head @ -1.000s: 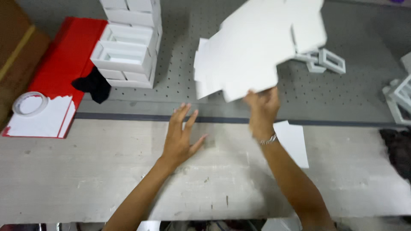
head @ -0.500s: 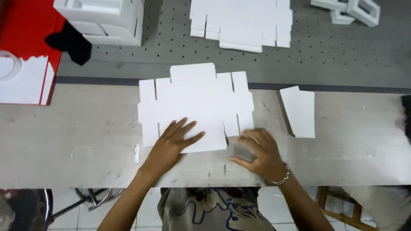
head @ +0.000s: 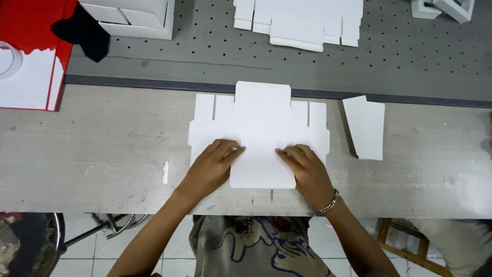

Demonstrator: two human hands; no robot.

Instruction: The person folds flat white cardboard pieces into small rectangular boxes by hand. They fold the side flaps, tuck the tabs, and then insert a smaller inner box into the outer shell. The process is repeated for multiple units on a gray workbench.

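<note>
Where the pale, grainy wooden bench (head: 92, 154) meets the person's body at its near edge, one flat white die-cut card blank (head: 259, 123) lies unfolded, matte and smooth, with a broad tab at its far side, slit flaps along both wings and a narrower panel reaching toward the near edge.

Left hand (head: 210, 169): laid palm down on the near left part of the blank, fingers extended and pointing inward, pressing flat, gripping nothing.

Right hand (head: 307, 172): laid palm down on the near right part of the blank, fingers extended toward the left hand, pressing flat, gripping nothing; a metal bracelet (head: 329, 202) circles the wrist. The fingertips of the two hands are near each other but apart, with bare card between them.

Small white card piece (head: 366, 128): flat, roughly rectangular with one slanted corner, on the bench to the right of the blank, not touching it.

Grey perforated table (head: 410, 61): dotted with regular holes, adjoining the far edge of the bench, a dark strip along the seam. On it, at the far edge: a stack of white card blanks (head: 300, 20), folded white boxes (head: 133, 15) toward the far left, and white frame-like pieces (head: 446, 7) at the far right corner.

Red sheet (head: 25, 31): at the far left, bearing a ragged-edged white layer, a roll of tape (head: 7, 59) and a black scrap (head: 82, 33).

Below the bench: tiled floor, a wooden stool (head: 405, 246).
</note>
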